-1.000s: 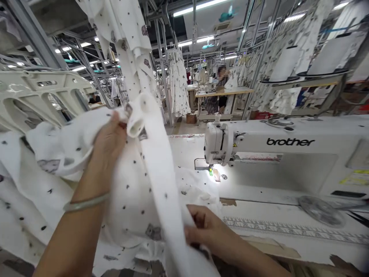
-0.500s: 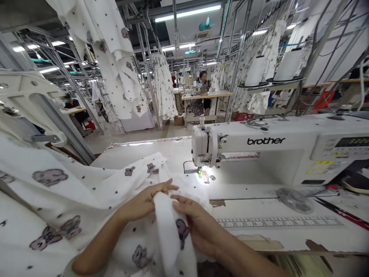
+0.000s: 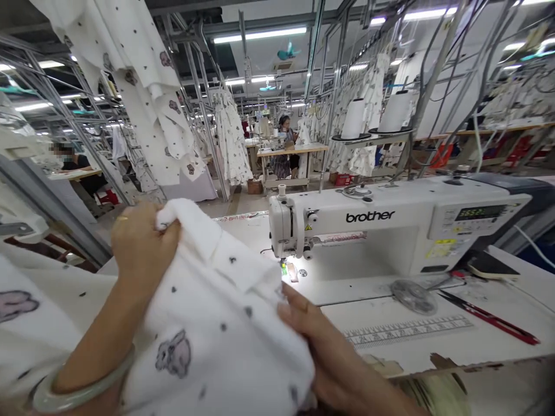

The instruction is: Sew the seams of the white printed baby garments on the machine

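Note:
A white fabric piece (image 3: pixel 217 323) printed with small dark hearts and grey-mauve animals is stretched up between my hands. At its upper left corner, my left hand (image 3: pixel 141 245) is closed in a fist around the folded edge. My right hand (image 3: pixel 310 323) pinches the right end of that edge, thumb on top, with the other fingers hidden behind the cloth. More of the same fabric spreads to the left, under my left forearm. Just beyond my right hand stands a white sewing machine (image 3: pixel 368 222), its needle area lit and apart from the cloth.
Red-handled scissors (image 3: pixel 489 318), a clear round disc (image 3: pixel 414 296) and a ruler strip (image 3: pixel 407 331) lie on the tabletop at right. Thread cones (image 3: pixel 353 118) stand behind the machine. Printed fabric (image 3: pixel 151 110) hangs at upper left. Two people sit at tables farther back.
My left hand has risen and moved left, pulling the fabric edge taut away from my right hand. The cloth has come away from the needle area. The view has turned slightly right.

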`<state>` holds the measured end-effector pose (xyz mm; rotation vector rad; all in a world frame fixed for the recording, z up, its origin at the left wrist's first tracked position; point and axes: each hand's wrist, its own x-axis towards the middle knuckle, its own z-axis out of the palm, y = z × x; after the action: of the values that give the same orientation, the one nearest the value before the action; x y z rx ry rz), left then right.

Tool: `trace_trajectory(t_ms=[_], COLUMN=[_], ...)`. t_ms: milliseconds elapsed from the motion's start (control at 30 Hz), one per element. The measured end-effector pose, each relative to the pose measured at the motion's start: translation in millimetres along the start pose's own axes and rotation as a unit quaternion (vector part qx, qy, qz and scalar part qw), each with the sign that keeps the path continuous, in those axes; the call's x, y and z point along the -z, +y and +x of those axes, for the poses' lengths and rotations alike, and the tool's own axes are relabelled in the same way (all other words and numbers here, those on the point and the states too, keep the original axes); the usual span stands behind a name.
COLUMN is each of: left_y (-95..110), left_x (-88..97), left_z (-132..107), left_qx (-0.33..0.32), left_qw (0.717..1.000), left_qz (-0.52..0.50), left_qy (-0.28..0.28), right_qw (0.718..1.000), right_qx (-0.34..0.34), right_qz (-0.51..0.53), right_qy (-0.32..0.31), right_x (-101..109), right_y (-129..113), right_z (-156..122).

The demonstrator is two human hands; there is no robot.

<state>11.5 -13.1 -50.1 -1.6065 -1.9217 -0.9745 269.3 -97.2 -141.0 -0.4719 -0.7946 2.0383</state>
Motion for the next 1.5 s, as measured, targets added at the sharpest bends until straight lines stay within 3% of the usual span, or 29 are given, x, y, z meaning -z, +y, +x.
trace_trajectory(t_ms=[100, 200, 367, 433, 467, 500, 567, 633, 700, 733, 767, 833, 933, 1167, 1367, 1500], left_y=[-3.5, -4.5, 26.2, 47.5, 57.9, 67.3, 81.6, 89.1, 90.8, 90.1, 88.9, 86.1, 85.3, 95.9, 86.6, 86.4], left_x=[-36.3, -72.6, -97.8, -101.9, -104.8, -108.6, -118.2, -127.9, -134.1, -135.6, -136.2, -136.5, -140.3, -147.9, -129.0, -122.6], left_z=[-16.2, -41.4, -58.4, -60.0, -61.7, -64.3, -71.7, -79.3, -84.0, -84.8, -84.6, -82.5, -79.3, -82.0, -101.6, -106.0], left_qx=[-0.046, -0.083, -0.198, -0.233, -0.241, -0.243, -0.231, -0.201, -0.167, -0.151, -0.137, -0.115, -0.087, -0.07, -0.063, -0.065], left_qw=[0.981, 0.952, 0.899, 0.868, 0.855, 0.844, 0.833, 0.835, 0.841, 0.842, 0.842, 0.834, 0.812, 0.802, 0.808, 0.808], left_qz=[0.051, 0.022, -0.104, -0.165, -0.191, -0.212, -0.241, -0.258, -0.271, -0.278, -0.286, -0.303, -0.32, -0.307, -0.264, -0.263], left_qy=[-0.179, -0.293, -0.378, -0.406, -0.418, -0.428, -0.441, -0.443, -0.438, -0.436, -0.437, -0.447, -0.48, -0.507, -0.522, -0.523], right_qw=[0.99, 0.981, 0.973, 0.947, 0.92, 0.879, 0.754, 0.588, 0.419, 0.348, 0.295, 0.244, 0.245, 0.34, 0.338, 0.352], right_qx=[-0.035, -0.05, -0.042, -0.035, -0.024, -0.005, 0.062, 0.147, 0.22, 0.254, 0.286, 0.339, 0.37, 0.309, 0.347, 0.358], right_qz=[0.001, -0.068, -0.216, -0.318, -0.391, -0.475, -0.648, -0.782, -0.854, -0.868, -0.87, -0.859, -0.848, -0.852, -0.816, -0.803], right_qy=[0.138, 0.172, 0.062, 0.006, -0.019, -0.039, -0.083, -0.145, -0.215, -0.247, -0.272, -0.298, -0.29, -0.25, -0.315, -0.321], right_x=[31.0, 61.4, 89.9, 94.2, 95.4, 96.2, 97.9, 101.5, 108.3, 112.9, 118.0, 128.7, 141.9, 144.3, 136.9, 136.2], right_y=[-14.9, -8.5, -9.3, -20.9, -28.1, -35.7, -49.5, -59.3, -63.9, -64.5, -64.3, -62.4, -59.9, -61.3, -57.2, -56.6], right_z=[0.2, -4.6, -8.1, -2.9, 1.0, 5.7, 16.9, 29.8, 42.6, 48.1, 52.8, 58.9, 61.5, 57.9, 49.3, 47.7])
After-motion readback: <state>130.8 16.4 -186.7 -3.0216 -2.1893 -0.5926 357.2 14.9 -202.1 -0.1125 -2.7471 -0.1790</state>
